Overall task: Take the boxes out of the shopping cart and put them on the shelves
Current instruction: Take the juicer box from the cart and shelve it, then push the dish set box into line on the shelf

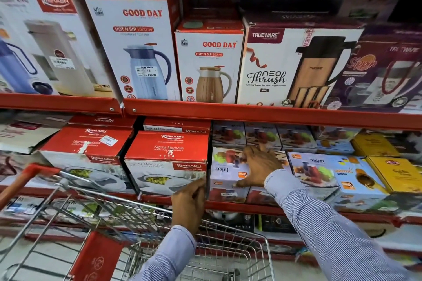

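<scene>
The Juicer box [225, 172] stands on the middle shelf [228, 205], just right of the Rishabh box [166, 162]. The right hand [258, 164] lies spread on it; the left hand [188, 201] curls at its lower-left corner. The cart [228, 255] shows no boxes, so the shelving looks nearly done.

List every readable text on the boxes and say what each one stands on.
"GOOD DAY", "HOT N SIP 1000 ml": tall jug box, top shelf.
"GOOD DAY", "HOT N SIP 500 ml": shorter jug box.
"TRUEWARE", "NEO Thrush": copper jug box.
"RISHABH", "Sigma Marbella": red casserole box.
"Juicer": juicer box.
Price stickers: blurred.
</scene>
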A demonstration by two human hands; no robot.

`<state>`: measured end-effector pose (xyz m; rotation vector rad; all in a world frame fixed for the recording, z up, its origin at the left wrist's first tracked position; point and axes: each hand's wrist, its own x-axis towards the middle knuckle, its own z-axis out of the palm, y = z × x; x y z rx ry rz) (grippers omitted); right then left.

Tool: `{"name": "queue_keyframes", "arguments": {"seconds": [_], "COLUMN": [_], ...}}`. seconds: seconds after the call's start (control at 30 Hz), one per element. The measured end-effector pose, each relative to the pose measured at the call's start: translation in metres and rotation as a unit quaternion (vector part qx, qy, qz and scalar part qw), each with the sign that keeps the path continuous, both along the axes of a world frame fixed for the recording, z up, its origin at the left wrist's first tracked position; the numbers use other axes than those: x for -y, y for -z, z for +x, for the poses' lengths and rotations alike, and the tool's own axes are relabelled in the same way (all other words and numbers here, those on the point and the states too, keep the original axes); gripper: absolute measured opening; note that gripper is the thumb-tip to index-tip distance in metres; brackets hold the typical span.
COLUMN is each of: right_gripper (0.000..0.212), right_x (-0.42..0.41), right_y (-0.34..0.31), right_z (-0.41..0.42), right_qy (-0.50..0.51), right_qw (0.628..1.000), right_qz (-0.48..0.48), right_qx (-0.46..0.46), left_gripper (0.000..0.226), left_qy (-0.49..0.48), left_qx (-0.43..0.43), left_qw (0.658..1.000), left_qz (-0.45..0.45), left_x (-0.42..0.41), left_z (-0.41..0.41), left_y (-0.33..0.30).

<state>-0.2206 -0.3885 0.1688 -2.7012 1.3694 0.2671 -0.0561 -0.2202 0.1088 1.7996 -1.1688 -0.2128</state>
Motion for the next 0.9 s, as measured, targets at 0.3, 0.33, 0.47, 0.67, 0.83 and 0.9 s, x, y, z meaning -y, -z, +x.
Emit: {"name": "queue_keyframes", "arguments": {"seconds": [0.3, 0.33, 0.47, 0.67, 0.83, 0.9], "right_gripper": [0.062, 0.063, 0.059, 0.053, 0.053, 0.051], "right_x": [-0.095, -0.101, -0.115, -0.124, -0.130, -0.130], "right_y": [0.024, 0.027, 0.032, 0.026, 0.025, 0.025], "right_z": [0.061, 0.069, 0.091, 0.101, 0.104, 0.105], "right_qy": [0.155, 0.184, 0.217, 0.229, 0.249, 0.251], "right_qw": [0.873, 0.857, 0.824, 0.793, 0.787, 0.790], "right_qz": [0.090, 0.114, 0.179, 0.215, 0.201, 0.196], "right_qx": [0.454, 0.467, 0.491, 0.522, 0.527, 0.524], "left_gripper": [0.043, 0.050, 0.071, 0.086, 0.090, 0.090], "left_qy": [-0.160, -0.150, -0.071, -0.002, 0.019, 0.025], "left_qx": [-0.090, -0.096, -0.109, -0.130, -0.144, -0.146], "left_qw": [0.982, 0.982, 0.982, 0.976, 0.974, 0.973], "left_qz": [0.042, 0.066, 0.137, 0.177, 0.174, 0.176], "left_x": [-0.058, -0.059, -0.058, -0.057, -0.061, -0.063], "left_z": [0.108, 0.118, 0.137, 0.154, 0.158, 0.160], "left_y": [-0.021, -0.024, -0.030, -0.033, -0.036, -0.036]}}
